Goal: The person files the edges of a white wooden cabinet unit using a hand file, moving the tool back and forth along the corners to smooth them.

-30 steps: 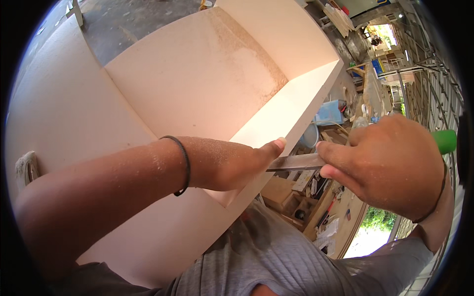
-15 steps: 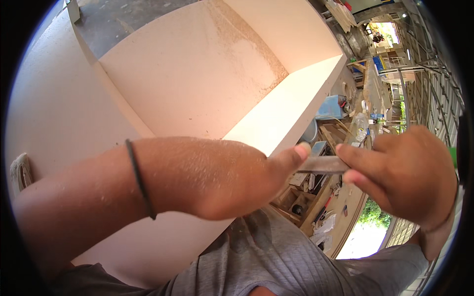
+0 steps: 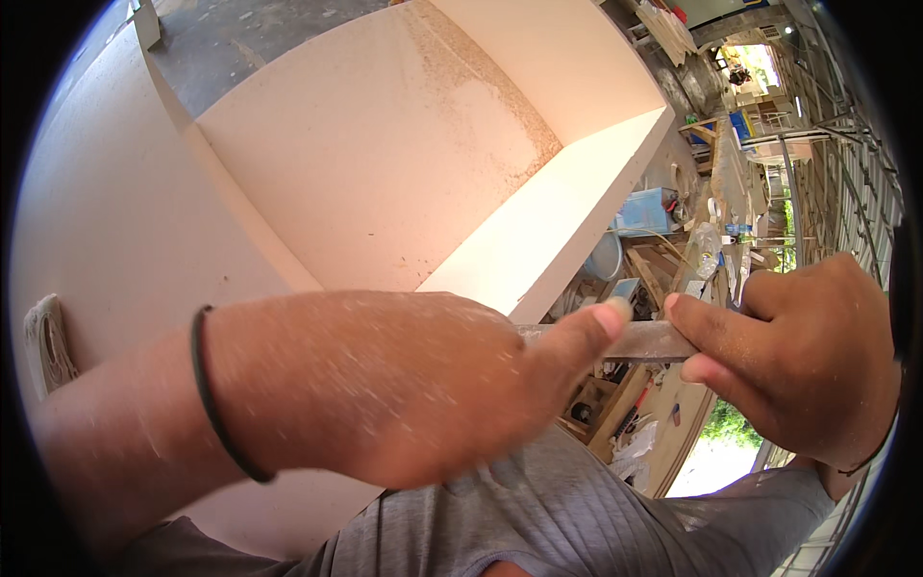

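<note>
Between my hands runs a flat, dusty grey bar (image 3: 650, 341); it could be a file or a sanding stick, but its kind does not show clearly. My left hand (image 3: 413, 385), dusted white and with a dark band at the wrist, is closed on its left part. The thumb lies along the bar, and the other fingers are hidden beneath the hand. At the other end, my right hand (image 3: 798, 356) pinches the bar between its fingers. Behind and below the left hand stands a large pale pinkish box-like panel piece (image 3: 346, 183) with raised walls.
Sawdust-like brown patches mark the inside far corner of the panel piece. A bundle of whitish cord or cloth (image 3: 48, 341) lies at its left. On the right a cluttered workbench (image 3: 687, 413) holds tools, a wooden tray and a blue container (image 3: 646, 212).
My left hand has moved slightly downward and to the right, blurred by motion. The bar and my right hand have shifted a little right and down.
</note>
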Motion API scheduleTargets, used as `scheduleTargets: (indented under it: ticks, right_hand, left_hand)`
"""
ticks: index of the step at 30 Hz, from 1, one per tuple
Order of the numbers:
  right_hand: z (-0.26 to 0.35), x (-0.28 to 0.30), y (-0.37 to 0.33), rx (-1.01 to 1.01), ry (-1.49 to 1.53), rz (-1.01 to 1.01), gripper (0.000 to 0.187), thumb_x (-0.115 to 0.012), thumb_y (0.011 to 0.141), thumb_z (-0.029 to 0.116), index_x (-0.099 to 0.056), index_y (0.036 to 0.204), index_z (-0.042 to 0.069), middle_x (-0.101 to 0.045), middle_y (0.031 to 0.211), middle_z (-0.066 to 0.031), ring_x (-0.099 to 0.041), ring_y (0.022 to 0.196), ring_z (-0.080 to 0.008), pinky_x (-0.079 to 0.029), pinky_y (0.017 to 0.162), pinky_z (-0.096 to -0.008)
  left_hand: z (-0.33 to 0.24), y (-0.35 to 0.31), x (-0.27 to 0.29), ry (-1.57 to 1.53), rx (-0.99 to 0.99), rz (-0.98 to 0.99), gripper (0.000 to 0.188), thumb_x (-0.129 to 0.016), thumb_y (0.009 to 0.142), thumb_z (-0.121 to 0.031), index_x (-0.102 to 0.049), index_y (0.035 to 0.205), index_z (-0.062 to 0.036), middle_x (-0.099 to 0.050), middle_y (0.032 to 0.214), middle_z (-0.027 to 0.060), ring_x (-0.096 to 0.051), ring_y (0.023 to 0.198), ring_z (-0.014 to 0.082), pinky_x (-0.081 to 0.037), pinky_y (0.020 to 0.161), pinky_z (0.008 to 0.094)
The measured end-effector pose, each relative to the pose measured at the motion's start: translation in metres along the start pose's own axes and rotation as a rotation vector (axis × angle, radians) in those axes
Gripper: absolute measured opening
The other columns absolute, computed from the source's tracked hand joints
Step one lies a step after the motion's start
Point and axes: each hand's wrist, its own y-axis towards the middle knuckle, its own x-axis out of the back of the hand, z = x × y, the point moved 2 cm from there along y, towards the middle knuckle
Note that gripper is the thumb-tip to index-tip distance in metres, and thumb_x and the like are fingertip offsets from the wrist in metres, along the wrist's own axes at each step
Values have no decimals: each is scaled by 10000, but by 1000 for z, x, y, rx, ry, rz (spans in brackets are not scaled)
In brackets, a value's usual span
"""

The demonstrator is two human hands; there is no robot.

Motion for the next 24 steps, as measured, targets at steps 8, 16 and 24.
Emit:
scheduleTargets:
  ticks: [8,16,24]
  right_hand:
    - [-24,-53,46,98,123,1,287,-547,906,393,-678,972,147,-523,555,-69,-568,509,-253,-427,492,-398]
    - [-37,-24,24,48,73,-24,267,-556,897,398,-676,943,164,-492,519,-70,-569,521,-262,-436,526,-408]
    - [-34,-25,18,67,52,-35,300,-534,913,425,-680,967,168,-504,543,-55,-529,492,-237,-434,543,-397]
  left_hand:
    - [29,48,6,-41,-6,-208,698,-49,1006,-488,-325,1417,4,-630,1103,249,-568,1141,371,-445,997,411]
    - [10,35,10,-36,-63,-237,803,-45,972,-589,-385,1399,-1,-562,1221,272,-509,1211,314,-382,1046,407]
    - [3,29,16,-125,-25,-158,768,-56,984,-559,-331,1428,4,-437,1365,291,-379,1331,346,-297,1118,413]
